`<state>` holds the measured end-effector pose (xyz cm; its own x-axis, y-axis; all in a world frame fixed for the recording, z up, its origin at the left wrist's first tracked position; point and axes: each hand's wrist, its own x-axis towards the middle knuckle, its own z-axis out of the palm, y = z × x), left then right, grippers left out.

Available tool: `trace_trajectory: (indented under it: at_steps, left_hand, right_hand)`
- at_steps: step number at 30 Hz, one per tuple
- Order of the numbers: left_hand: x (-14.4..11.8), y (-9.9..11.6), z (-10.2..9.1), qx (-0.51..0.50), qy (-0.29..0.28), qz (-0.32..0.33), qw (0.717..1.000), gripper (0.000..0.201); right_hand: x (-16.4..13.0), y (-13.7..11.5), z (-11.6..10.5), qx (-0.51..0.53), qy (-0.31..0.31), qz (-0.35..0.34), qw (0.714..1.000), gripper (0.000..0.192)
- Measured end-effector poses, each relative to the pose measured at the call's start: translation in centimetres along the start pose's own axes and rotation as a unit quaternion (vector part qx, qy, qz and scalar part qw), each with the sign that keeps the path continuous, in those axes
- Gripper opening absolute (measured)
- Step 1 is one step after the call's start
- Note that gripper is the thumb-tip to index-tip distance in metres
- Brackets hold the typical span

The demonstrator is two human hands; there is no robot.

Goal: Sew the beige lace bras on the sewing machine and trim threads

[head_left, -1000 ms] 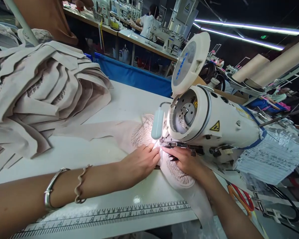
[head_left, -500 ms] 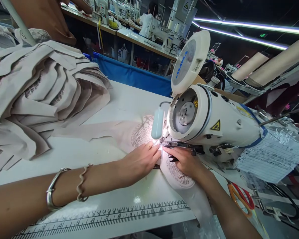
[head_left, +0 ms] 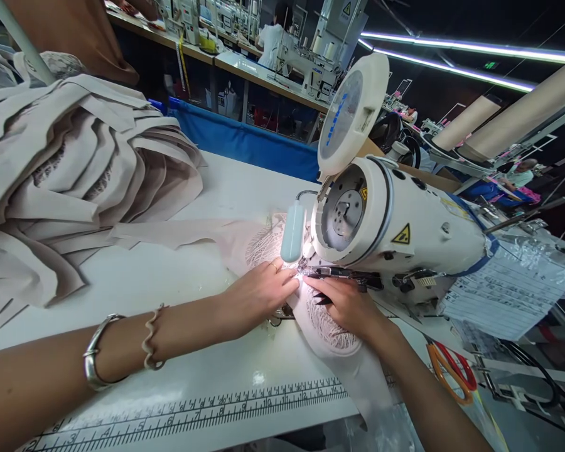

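A beige lace-trimmed fabric piece [head_left: 332, 333] lies under the needle area of a white sewing machine [head_left: 405, 232]. My left hand [head_left: 257, 295] rests flat on the fabric just left of the lit needle, fingers together and pressing down. My right hand [head_left: 348, 304] presses the same fabric from the right, fingertips close to the presser foot, with a dark clip-like tool under its fingers. The fingertips of both hands nearly meet under the small blue-grey lamp [head_left: 292, 232]. My left wrist carries a silver bangle [head_left: 91, 355] and a wavy bracelet.
A large heap of beige cut pieces [head_left: 66, 176] covers the table's left. A printed ruler [head_left: 207, 411] runs along the front edge. Orange-handled scissors [head_left: 452, 370] and a bagged paper sheet [head_left: 508, 289] lie right of the machine. Other people work at machines behind.
Both hands stay on the fabric by the needle; the view has shifted slightly, so everything sits a little higher and further left. The fabric has hardly moved.
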<state>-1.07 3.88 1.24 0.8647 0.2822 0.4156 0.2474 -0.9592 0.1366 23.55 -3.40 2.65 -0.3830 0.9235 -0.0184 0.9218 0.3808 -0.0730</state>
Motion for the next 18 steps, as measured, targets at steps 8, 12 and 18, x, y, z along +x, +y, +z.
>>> trace_trajectory:
  at_steps: [8, 12, 18]
  left_hand:
    - [0.3, -1.4, 0.1, -0.045, 0.002, -0.002, 0.999, 0.027]
    - [0.4, -2.1, 0.2, -0.069, 0.013, 0.005, 0.998, 0.028]
    - [0.6, -2.6, 0.3, -0.085, 0.015, -0.007, 0.996, 0.028]
  right_hand:
    - [0.1, -0.2, -0.1, -0.001, 0.003, 0.005, 1.0, 0.068]
    - [0.3, -0.8, -0.6, -0.004, 0.002, 0.021, 1.0, 0.064]
    - [0.5, -1.8, -1.5, -0.005, -0.014, 0.054, 0.998, 0.053]
